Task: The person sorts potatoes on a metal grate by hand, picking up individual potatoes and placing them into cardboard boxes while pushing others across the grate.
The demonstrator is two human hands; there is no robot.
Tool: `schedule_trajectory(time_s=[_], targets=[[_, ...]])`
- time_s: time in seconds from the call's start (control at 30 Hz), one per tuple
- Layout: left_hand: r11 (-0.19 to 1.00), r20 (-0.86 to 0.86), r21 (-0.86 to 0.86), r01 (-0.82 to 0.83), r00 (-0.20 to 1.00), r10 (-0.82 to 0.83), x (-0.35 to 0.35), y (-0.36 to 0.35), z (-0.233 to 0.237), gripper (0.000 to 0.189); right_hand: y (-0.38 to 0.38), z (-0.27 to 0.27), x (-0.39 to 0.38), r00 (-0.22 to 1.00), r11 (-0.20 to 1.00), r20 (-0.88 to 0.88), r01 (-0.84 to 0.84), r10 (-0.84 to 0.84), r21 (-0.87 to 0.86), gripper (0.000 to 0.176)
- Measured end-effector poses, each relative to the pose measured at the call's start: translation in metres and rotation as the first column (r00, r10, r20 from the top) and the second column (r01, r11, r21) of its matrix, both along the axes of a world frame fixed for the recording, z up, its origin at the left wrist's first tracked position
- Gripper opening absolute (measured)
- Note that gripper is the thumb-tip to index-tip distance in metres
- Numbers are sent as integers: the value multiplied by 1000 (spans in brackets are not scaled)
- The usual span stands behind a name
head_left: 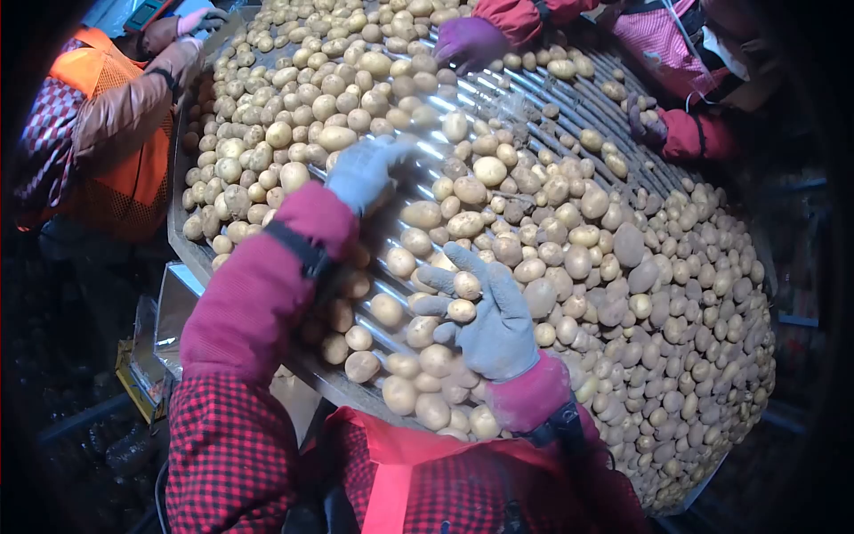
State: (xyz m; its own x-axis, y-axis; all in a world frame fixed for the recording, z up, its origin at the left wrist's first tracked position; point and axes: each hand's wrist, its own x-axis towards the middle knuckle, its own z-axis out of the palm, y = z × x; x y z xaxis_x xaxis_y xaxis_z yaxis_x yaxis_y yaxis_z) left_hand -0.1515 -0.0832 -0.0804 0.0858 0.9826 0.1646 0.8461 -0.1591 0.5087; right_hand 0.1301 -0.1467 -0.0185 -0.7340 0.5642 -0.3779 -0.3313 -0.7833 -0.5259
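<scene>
My left hand (365, 171), in a grey-blue glove, reaches over the shiny metal rollers (433, 151), its fingers stretched to the right and blurred at the tips. No potato shows in it; a yellowish potato (337, 138) lies just beyond its knuckles. Lower down, my right hand (500, 334) wears the same kind of glove and is turned partly palm up. Two small potatoes, an upper one (466, 285) and a lower one (461, 311), rest among its bent, parted fingers. Loose potatoes (422, 331) lie on the rollers to its left.
A dense heap of potatoes (685, 356) covers the right side, another (267, 133) the upper left. Across the rollers, a purple-gloved hand (470, 43) and a dark-gloved hand (647, 122) belong to co-workers. A person in an orange vest (133, 178) stands left of the metal edge (182, 245).
</scene>
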Motion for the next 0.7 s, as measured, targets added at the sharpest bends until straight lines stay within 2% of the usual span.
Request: schedule_trajectory(time_s=[0.03,0.07,0.1,0.13,0.17,0.2,0.23,0.27,0.33,0.43,0.47,0.5,0.53,0.57,0.67,0.7], targets=[[992,40,127,-18,999,13,14,-6,11,45,0,2,-1,1000,999,-2,21,-21,-37,64],[992,195,123,6,980,-30,29,-20,37,55,-2,3,-2,999,995,-5,44,-44,-85,64],[980,221,173,99,966,-137,43,-36,65,62,-4,1,0,997,996,10,75,-75,-46,65],[965,212,238,108,964,-160,63,-55,80,67,-7,-4,4,994,995,22,104,-103,-10,66],[926,166,313,211,948,-272,70,-68,84,66,-7,-3,4,994,992,30,106,-108,66,64],[914,158,284,289,926,-342,81,-85,103,64,-10,2,0,994,953,50,81,-100,292,62],[898,130,227,377,902,-411,90,-95,109,63,-12,6,-3,990,860,78,63,-118,506,60],[881,112,309,359,906,-409,102,-101,102,60,-16,8,-4,985,813,83,78,-153,577,59],[853,110,400,335,906,-408,109,-112,96,54,-24,8,4,934,891,193,203,-300,405,58],[920,153,337,200,953,-263,95,-137,88,55,-21,17,13,940,942,99,332,-326,-49,58],[948,70,268,171,978,-196,84,-145,80,55,-20,-11,35,867,910,-386,160,-315,-383,61],[967,61,231,111,990,-128,77,-152,72,58,-22,-9,37,887,908,-337,182,-317,-377,62],[982,-22,138,128,992,-126,71,-160,65,60,-23,-5,38,904,907,-287,201,-317,-370,63],[990,-105,41,137,986,-132,66,-169,58,63,-22,-7,39,912,910,-271,200,-309,-363,63],[963,-203,-107,246,943,-263,66,-191,42,66,-18,-4,38,920,896,-194,255,-340,-363,62],[970,-192,-137,201,955,-226,66,-190,43,62,-17,-1,37,921,891,-167,275,-352,-361,62]])
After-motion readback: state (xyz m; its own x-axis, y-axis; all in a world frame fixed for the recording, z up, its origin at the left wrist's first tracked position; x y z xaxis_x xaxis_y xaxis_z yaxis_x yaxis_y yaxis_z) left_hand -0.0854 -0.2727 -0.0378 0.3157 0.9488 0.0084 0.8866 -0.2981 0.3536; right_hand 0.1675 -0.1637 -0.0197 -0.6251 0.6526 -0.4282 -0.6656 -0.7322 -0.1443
